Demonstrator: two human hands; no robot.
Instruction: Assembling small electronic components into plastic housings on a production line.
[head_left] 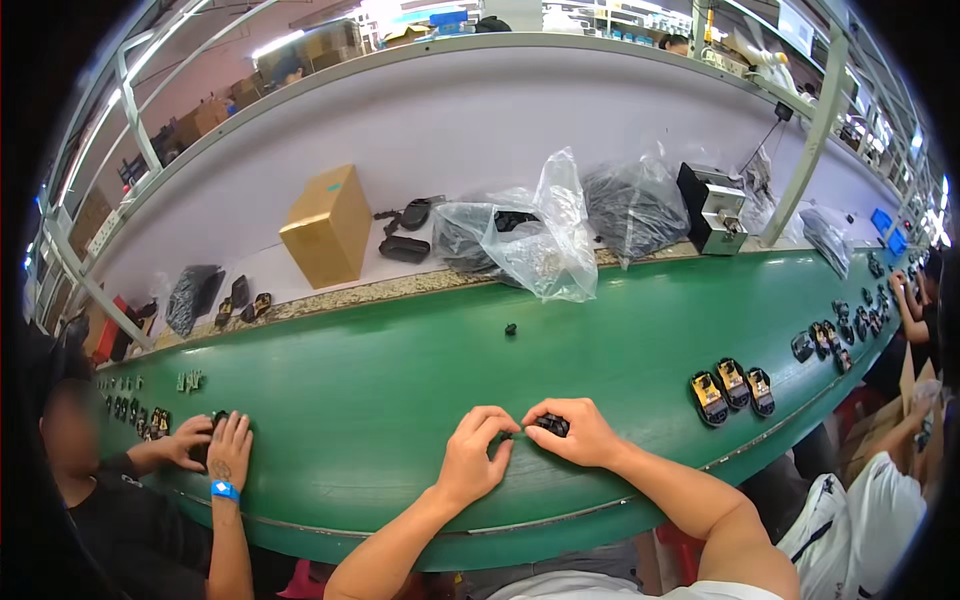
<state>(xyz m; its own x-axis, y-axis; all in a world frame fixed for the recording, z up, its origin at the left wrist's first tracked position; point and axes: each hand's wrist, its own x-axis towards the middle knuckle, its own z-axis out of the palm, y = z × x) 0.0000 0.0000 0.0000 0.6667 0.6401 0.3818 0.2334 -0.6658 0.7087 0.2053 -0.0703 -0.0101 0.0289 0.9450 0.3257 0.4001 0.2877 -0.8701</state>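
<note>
Over the near edge of the green conveyor belt [380,400], my two hands are close together. My left hand [473,455] pinches a small dark piece [506,436] between thumb and fingertips; its shape is too small to make out. Curled around several small black plastic parts [553,425] is my right hand [580,432], its fingertips almost meeting those of the left. Farther out on the belt lies a single small black part [511,329]. To the right sit three oval black shells, like computer mouse bases [733,384], with yellow boards inside.
At the left, a co-worker's hands [215,445] handle a dark object. More shells [825,338] and another worker are at the far right. Along the back ledge stand a cardboard box [328,228], clear plastic bags [545,235] of black parts and a metal device [718,215].
</note>
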